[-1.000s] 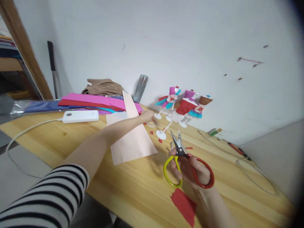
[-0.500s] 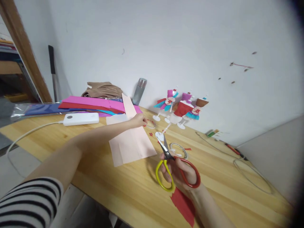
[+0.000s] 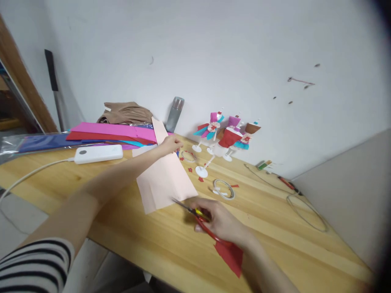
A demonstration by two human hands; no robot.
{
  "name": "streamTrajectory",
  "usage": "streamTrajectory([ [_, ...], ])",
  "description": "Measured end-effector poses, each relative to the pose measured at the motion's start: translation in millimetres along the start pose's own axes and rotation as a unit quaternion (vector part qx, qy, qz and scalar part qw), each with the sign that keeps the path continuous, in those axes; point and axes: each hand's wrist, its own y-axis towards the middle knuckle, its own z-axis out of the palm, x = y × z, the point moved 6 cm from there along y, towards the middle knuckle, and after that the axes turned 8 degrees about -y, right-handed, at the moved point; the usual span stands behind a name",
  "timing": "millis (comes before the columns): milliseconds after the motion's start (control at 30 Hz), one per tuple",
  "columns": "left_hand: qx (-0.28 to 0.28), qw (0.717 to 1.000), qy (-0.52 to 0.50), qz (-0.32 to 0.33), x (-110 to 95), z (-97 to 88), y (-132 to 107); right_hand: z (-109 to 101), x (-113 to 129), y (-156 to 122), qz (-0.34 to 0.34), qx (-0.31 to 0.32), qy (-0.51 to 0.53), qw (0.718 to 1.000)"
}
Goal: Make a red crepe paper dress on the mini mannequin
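My right hand (image 3: 222, 219) grips scissors (image 3: 205, 228) with one red and one yellow handle. Their blades point left, over the near edge of a pale pink paper sheet (image 3: 165, 183). Under my right wrist lies a red paper piece (image 3: 230, 258). My left hand (image 3: 171, 144) is held above the far part of the pink sheet, its fingers pinched together; what they hold, if anything, is hidden. Close to it are a thin tape roll (image 3: 188, 156) and several small red flower cutouts (image 3: 190, 170). A larger tape roll (image 3: 224, 189) sits beyond my right hand.
Small dress figures on white round stands, one in a red top (image 3: 229, 138), stand near the wall. A grey flask (image 3: 175, 114), folded brown cloth (image 3: 125, 113) and coloured paper sheets (image 3: 113, 129) lie left of them. A white power bank (image 3: 98, 154) has a cable; a red-handled tool (image 3: 287, 182) lies right.
My right hand has turned over and moved the scissors down and left, so the blades now point toward the pink sheet. My left hand has lifted away from the small tape roll.
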Motion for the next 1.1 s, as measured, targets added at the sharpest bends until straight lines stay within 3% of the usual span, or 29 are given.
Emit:
streamTrajectory([
  [133, 0.028, 0.999, 0.013, 0.012, -15, -2.9, -16, 3, 0, -3, 0.004, 0.003, -0.001, 1.0],
  [233, 0.069, 0.997, 0.036, 0.019, -21, -10.7, -46, 9, -8, -13, 0.044, 0.026, 0.124, 0.991],
  [300, 0.103, 0.992, 0.065, 0.031, -21, -19.2, -73, 15, -14, -20, 0.07, 0.044, 0.242, 0.967],
  [400, 0.207, 0.949, 0.209, 0.115, -14, -23.5, -125, 25, -21, -23, 0.12, 0.084, 0.364, 0.92],
  [533, 0.324, 0.882, 0.294, 0.174, 3, -18.4, -188, 35, -26, -17, 0.186, 0.143, 0.393, 0.889],
  [633, 0.31, 0.863, 0.339, 0.212, 7, -13.4, -205, 36, -22, -12, 0.207, 0.157, 0.378, 0.888],
  [767, 0.278, 0.87, 0.344, 0.219, 10, -8.7, -198, 28, -20, -17, 0.21, 0.134, 0.35, 0.903],
  [933, 0.229, 0.918, 0.287, 0.148, 16, -16.0, -186, 29, -21, -37, 0.224, 0.176, 0.372, 0.883],
  [1100, 0.159, 0.964, 0.176, 0.119, 13, -26.2, -185, 32, -21, -37, 0.281, 0.138, 0.357, 0.88],
])
